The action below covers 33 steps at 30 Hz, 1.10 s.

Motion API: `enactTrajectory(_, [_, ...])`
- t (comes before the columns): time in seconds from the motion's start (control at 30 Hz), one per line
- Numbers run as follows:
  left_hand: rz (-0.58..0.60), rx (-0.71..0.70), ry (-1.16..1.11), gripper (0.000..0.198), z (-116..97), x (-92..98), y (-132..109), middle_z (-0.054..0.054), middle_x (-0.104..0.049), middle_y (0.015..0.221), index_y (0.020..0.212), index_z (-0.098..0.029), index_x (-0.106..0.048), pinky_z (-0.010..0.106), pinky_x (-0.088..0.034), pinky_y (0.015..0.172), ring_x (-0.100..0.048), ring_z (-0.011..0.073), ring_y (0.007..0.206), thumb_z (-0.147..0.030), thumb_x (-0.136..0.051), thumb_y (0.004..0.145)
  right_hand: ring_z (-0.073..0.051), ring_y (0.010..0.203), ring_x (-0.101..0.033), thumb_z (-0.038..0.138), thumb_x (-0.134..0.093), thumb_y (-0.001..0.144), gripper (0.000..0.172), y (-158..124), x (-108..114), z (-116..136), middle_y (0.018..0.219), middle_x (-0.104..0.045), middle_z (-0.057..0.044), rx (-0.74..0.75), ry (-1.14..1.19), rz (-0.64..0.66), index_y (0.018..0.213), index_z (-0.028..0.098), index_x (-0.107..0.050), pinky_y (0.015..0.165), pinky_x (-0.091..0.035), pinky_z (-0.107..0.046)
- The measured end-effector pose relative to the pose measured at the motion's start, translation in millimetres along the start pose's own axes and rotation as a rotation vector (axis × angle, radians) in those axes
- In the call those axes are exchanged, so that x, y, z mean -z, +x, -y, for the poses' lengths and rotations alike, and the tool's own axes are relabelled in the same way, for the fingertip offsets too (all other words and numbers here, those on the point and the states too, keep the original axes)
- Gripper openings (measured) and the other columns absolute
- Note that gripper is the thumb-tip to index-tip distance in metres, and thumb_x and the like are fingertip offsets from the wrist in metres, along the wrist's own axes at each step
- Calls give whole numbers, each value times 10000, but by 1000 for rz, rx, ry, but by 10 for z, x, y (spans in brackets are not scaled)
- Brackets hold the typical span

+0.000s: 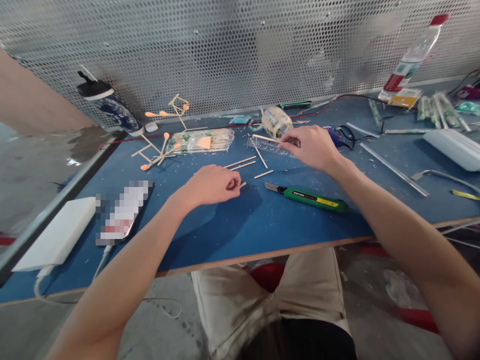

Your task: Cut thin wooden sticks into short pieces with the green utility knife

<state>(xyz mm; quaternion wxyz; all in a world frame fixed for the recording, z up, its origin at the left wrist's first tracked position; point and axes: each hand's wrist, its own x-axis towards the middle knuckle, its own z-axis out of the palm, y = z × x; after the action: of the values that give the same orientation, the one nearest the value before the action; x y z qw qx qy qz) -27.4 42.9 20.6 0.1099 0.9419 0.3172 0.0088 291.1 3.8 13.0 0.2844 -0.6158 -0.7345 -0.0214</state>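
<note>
My left hand (215, 185) is closed low over the blue table (210, 240), with the tip of a short wooden stick (243, 185) poking out of its fingers. Between thumb and fingers, my right hand (309, 145) pinches a longer wooden stick (265, 138), which points left. Loose thin sticks (240, 163) lie just beyond my left hand, and a short piece (263, 174) rests between the hands. A green utility knife (313, 198), blade out and pointing left, lies below my right hand. Behind that hand, a clear jar (276, 121) lies tilted.
Stick frames with orange ends (150, 155) stand at back left beside a plastic bag of sticks (202, 141). A phone (125, 212) and white power bank (60, 232) lie front left. A tumbler (112, 105), water bottle (414, 60) and perforated metal panel (225, 50) are behind.
</note>
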Motion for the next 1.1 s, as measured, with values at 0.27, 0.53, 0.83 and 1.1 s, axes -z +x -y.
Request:
enactTrajectory(0.27, [-366,113,-199,286,201,-350,326,22,-786,777,977,-265,-814,298,-410,588,-644,164,633,-490,-641,1002,-240,877,-694,468,-629,1024,264,-14,13,26,935,-793,-36,78,-25,67,1054,284,-816,766,-452,-404])
enactTrajectory(0.53, [-637,15,-286,502,108,-295,226,76,-856,1027,1258,-203,-765,318,-539,727,-685,169,740,-622,-605,1034,-264,987,-663,424,-626,1026,247,-28,20,39,950,-761,-60,283,-89,189,982,267,-812,1016,-438,-460])
enactTrajectory(0.83, [-498,-77,-151,299,-78,-370,219,9,-819,795,999,-276,-875,321,-493,695,-665,157,650,-525,-712,978,-223,926,-622,411,-595,1060,256,-66,161,79,945,-761,-49,471,-77,357,1014,255,-793,919,-424,-393])
enactTrajectory(1.1, [-384,-17,-106,261,-108,-353,186,-12,-834,849,891,-292,-855,314,-424,628,-661,156,677,-507,-726,961,-231,931,-624,490,-584,1069,286,-36,-19,53,912,-752,-29,424,-99,351,972,314,-788,953,-400,-416])
